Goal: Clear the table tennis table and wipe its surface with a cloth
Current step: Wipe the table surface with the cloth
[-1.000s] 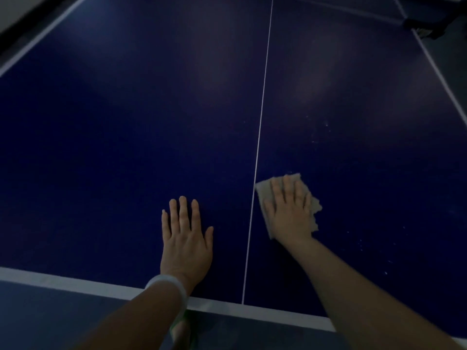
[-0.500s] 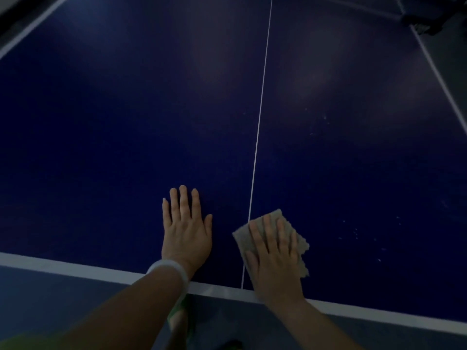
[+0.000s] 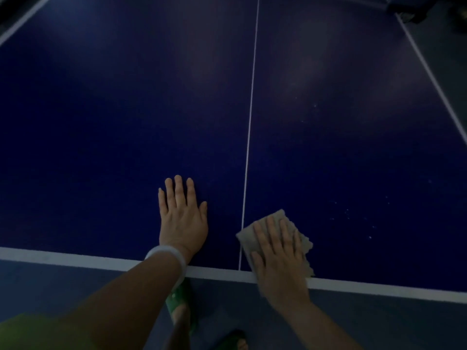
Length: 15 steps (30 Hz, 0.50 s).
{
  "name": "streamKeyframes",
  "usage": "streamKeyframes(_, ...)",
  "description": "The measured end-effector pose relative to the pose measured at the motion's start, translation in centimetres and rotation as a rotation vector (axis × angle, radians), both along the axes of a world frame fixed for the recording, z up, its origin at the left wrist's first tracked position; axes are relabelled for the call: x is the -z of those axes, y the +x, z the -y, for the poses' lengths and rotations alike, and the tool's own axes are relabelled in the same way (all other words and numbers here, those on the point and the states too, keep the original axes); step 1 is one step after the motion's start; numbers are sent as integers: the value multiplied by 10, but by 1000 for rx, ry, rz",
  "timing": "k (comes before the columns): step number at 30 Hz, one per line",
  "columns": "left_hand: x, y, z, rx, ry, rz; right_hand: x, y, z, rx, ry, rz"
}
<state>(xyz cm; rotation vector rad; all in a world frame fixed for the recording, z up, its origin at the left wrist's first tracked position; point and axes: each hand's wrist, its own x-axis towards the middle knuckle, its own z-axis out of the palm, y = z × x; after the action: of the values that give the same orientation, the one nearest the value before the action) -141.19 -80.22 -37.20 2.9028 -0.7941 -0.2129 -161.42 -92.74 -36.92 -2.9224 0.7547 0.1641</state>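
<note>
Cloth (image 3: 271,234) sits just right of the centre line (image 3: 249,137), at the table's (image 3: 101,122) near edge — my right hand (image 3: 279,258) presses it flat-fingered; left hand (image 3: 182,218) splayed left of the line.

Left hand (image 3: 182,218): we are laying it flat, palm down, fingers straight and close together, arm reaching forward.
Right hand (image 3: 279,258): we are pressing it palm down, fingers extended and slightly spread, wrist low.
</note>
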Motion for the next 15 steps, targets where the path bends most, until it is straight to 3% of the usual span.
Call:
streamKeyframes(3,-1,0,-1,-3,-11,-9,-4,-14,56,208,-77,-111)
streamKeyframes(5,-3,-1,-1,2,-29,-15,-6,-12,75,401,-36,-77)
streamKeyframes(7,-6,-1,-3,-2,-58,-23,-7,-4,69,443,-6,-37)
streamKeyframes(11,-22,0,8,-113,-282,-175,-5,-17,38,230,-4,10)
streamKeyframes(15,-37,-40,51,93,-381,-96,0,-58,56,21,-22,-8)
